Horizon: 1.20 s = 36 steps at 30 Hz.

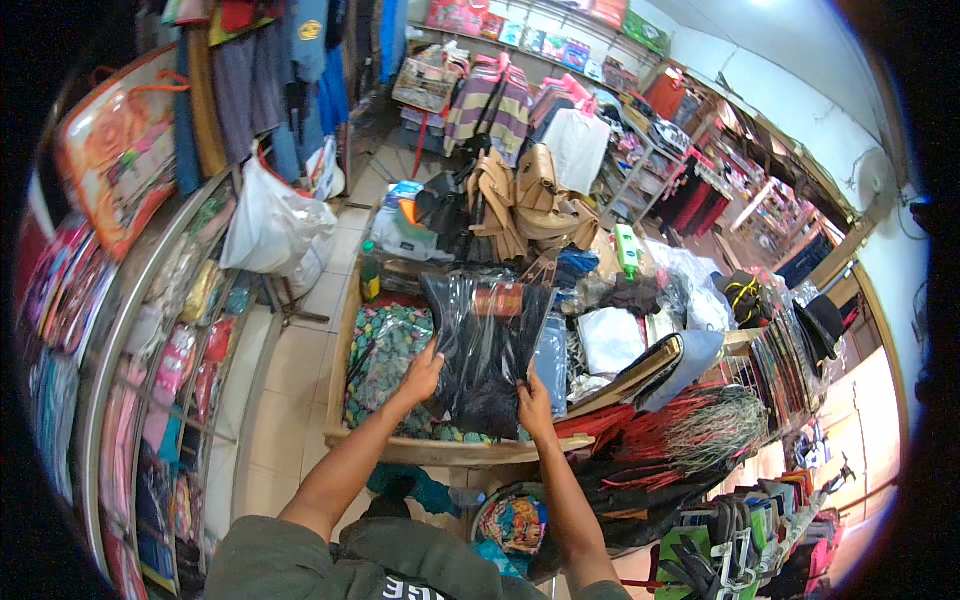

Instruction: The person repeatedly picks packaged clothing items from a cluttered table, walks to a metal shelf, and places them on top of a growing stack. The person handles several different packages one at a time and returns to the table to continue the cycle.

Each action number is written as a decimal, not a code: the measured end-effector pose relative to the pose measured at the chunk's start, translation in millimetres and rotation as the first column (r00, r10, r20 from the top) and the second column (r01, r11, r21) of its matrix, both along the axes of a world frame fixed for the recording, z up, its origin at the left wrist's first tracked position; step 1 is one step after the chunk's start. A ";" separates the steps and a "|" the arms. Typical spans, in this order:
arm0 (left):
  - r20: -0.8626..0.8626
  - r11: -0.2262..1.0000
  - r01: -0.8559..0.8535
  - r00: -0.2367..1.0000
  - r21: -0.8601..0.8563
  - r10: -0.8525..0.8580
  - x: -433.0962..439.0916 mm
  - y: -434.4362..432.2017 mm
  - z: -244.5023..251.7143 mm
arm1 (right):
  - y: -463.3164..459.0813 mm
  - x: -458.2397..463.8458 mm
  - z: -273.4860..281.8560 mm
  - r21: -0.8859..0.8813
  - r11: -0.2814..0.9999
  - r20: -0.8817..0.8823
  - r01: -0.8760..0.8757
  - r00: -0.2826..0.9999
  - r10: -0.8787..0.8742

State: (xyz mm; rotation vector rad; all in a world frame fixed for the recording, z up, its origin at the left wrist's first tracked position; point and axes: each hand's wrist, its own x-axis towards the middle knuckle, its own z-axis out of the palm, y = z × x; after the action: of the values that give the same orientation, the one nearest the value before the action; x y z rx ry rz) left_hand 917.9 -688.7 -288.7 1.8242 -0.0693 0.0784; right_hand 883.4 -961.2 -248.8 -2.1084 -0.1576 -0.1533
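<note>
A black item in clear plastic wrapping, apparently a folded garment, with a red and gold label [487,352], lies between my two hands over a wooden-edged table [457,452]. My left hand [424,375] grips its left edge, thumb on top. On the opposite edge, my right hand [532,401] holds the plastic. Beneath and left of it is a plastic-wrapped green floral fabric [386,367]. A blue packaged garment [553,360] lies just beyond the right edge.
Tan bags [517,202] stand at the table's back, near a green bottle [625,251]. White packages [611,341] and red fringed material [645,435] are at right. A glass-fronted shelf [135,315] with packed goods runs along the left. A basket of colourful cloth [514,523] stands below the table edge.
</note>
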 end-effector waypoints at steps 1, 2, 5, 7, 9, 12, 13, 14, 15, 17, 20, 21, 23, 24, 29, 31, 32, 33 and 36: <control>0.059 0.999 -0.017 0.998 -0.039 0.020 -23.9 8.5 17.7 | 5.7 -18.0 11.3 -0.005 1.000 0.086 -0.025 0.996 0.025; 0.037 0.999 -0.044 0.998 -0.021 0.044 -48.6 15.5 33.6 | 11.7 -35.9 21.9 -0.009 0.999 0.172 -0.051 0.984 0.052; 0.232 0.988 -0.138 0.961 -0.063 0.149 -134.4 21.6 65.2 | 27.1 -99.4 47.1 0.012 0.996 0.117 -0.083 0.990 0.081; 0.189 0.980 -0.190 0.962 -0.057 0.197 -183.4 24.9 82.8 | 41.4 -139.6 60.0 0.040 0.993 0.100 -0.110 0.989 0.106; 0.221 0.955 -0.281 0.930 -0.095 0.295 -237.9 20.4 97.4 | 54.4 -183.3 69.2 0.101 0.978 0.349 -0.184 0.927 0.138; 0.303 0.942 -0.336 0.896 -0.015 0.324 -321.4 33.8 125.1 | 76.4 -241.4 84.2 0.189 0.936 0.417 -0.297 0.887 0.198; 0.378 0.931 -0.364 0.864 0.012 0.333 -347.3 37.2 130.9 | 83.6 -259.0 86.3 0.184 0.935 0.364 -0.304 0.905 0.222; 0.295 0.927 -0.374 0.884 -0.020 0.363 -369.3 42.4 135.2 | 90.3 -276.0 86.6 0.181 0.927 0.328 -0.329 0.909 0.259; 0.285 0.902 -0.431 0.866 0.014 0.410 -395.1 47.8 136.7 | 99.2 -289.2 86.6 0.193 0.918 0.270 -0.346 0.919 0.289; 0.257 0.822 -0.562 0.810 0.088 0.527 -447.5 59.6 132.6 | 116.2 -313.5 82.2 0.152 0.886 0.269 -0.437 0.881 0.388; 0.183 0.814 -0.577 0.795 -0.068 0.578 -530.4 86.7 114.2 | 148.3 -355.0 64.6 0.157 0.820 0.247 -0.551 0.826 0.507; 0.102 0.827 -0.557 0.821 -0.070 0.562 -557.7 94.7 107.5 | 156.4 -373.0 59.7 0.192 0.800 0.148 -0.569 0.822 0.549; 0.059 0.820 -0.570 0.818 -0.055 0.572 -616.9 114.3 97.8 | 181.9 -411.7 54.2 0.309 0.703 0.103 -0.640 0.758 0.644; 0.124 0.768 -0.640 0.759 -0.041 0.639 -651.1 118.0 91.6 | 193.0 -432.6 51.7 0.298 0.686 0.093 -0.664 0.735 0.672; 0.121 0.526 -0.851 0.521 -0.005 0.845 -833.1 134.8 75.8 | 268.0 -566.1 35.0 0.304 0.482 0.133 -0.822 0.537 0.833; 0.190 0.397 -0.917 0.396 0.032 0.898 -908.3 130.0 70.0 | 290.7 -622.0 36.0 0.274 0.357 0.117 -0.893 0.400 0.909; 0.101 0.384 -0.923 0.380 -0.024 0.920 -947.8 131.1 64.0 | 299.1 -650.3 37.2 0.113 0.359 0.023 -0.927 0.363 0.931; 0.113 0.317 -0.948 0.312 -0.036 0.943 -991.5 130.2 56.9 | 311.0 -689.1 34.9 0.159 0.306 0.039 -0.939 0.315 0.948; 0.046 0.137 -0.988 0.134 -0.073 0.990 -1126.9 121.5 40.3 | 342.1 -827.9 27.6 0.324 0.207 0.020 -0.923 0.225 0.974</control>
State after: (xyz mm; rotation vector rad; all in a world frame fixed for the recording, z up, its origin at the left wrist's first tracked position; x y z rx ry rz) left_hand -209.0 -567.2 -248.5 1.5006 1.1678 1.1386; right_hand 55.6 -619.1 -221.2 -1.3536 -1.2585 0.7742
